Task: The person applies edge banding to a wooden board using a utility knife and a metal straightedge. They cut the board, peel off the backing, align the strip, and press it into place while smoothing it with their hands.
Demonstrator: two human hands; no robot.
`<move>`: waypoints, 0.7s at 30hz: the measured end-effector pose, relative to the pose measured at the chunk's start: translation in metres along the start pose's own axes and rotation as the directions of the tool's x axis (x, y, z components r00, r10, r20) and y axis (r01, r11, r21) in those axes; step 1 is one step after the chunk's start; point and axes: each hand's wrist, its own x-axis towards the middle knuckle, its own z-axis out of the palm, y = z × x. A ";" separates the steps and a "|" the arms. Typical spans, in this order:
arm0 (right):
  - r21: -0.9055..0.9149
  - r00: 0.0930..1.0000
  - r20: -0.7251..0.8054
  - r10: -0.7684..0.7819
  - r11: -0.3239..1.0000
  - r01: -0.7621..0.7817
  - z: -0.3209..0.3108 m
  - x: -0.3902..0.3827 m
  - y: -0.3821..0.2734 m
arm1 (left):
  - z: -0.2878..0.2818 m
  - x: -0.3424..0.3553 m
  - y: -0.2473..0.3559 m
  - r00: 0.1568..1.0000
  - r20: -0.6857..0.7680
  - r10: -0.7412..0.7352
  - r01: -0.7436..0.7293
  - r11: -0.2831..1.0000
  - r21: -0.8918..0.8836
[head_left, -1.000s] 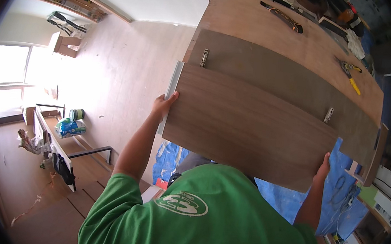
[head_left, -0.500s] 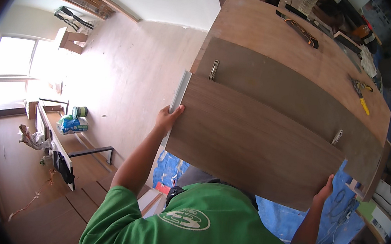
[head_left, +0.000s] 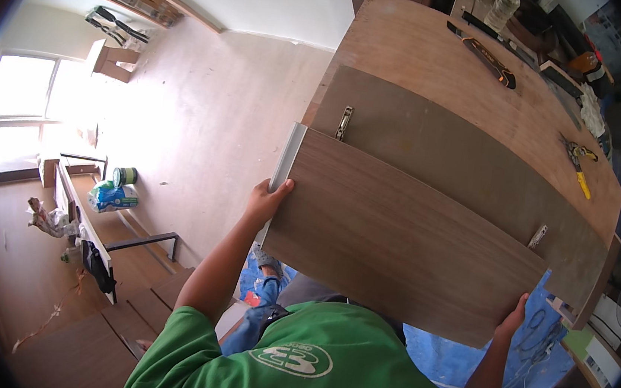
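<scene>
I hold a brown wood-grain cabinet door (head_left: 403, 240) between my two hands, tilted with its right end nearer me. My left hand (head_left: 269, 201) is closed on its left end, thumb on top, at a pale metal edge strip (head_left: 286, 154). At the right end my right hand (head_left: 514, 318) grips the edge; most of its fingers are hidden. Two metal hinges, one left (head_left: 344, 122) and one right (head_left: 538, 237), stick out from the door's far edge. Behind them a grey-brown board (head_left: 464, 149) lies on the wooden worktable (head_left: 408, 39).
On the table are a utility knife (head_left: 482, 55), yellow-handled pliers (head_left: 578, 169) and a clear bottle (head_left: 503, 9). Blue sheeting (head_left: 433, 355) covers floor below. A blue-white pack (head_left: 112, 197) and a tin (head_left: 124, 176) stand at left. Brown boards (head_left: 92, 330) lie lower left.
The door and both hands sit slightly lower in the picture, as does the table. A leg in blue jeans and a shoe now show below my left forearm. Both hands keep their grip.
</scene>
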 end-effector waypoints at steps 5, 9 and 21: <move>-0.041 0.999 0.000 -0.035 0.999 0.035 0.008 -0.008 -0.011 | 0.002 0.002 0.000 1.000 0.015 -0.025 0.025 1.000 0.012; 0.036 0.999 0.022 0.049 0.998 -0.050 0.001 0.001 0.004 | 0.006 0.004 -0.003 0.999 0.029 -0.025 0.026 0.999 -0.027; 0.324 0.971 0.219 0.092 0.932 -0.161 -0.012 0.018 0.051 | 0.012 0.013 -0.008 0.996 -0.080 0.046 -0.042 0.998 0.051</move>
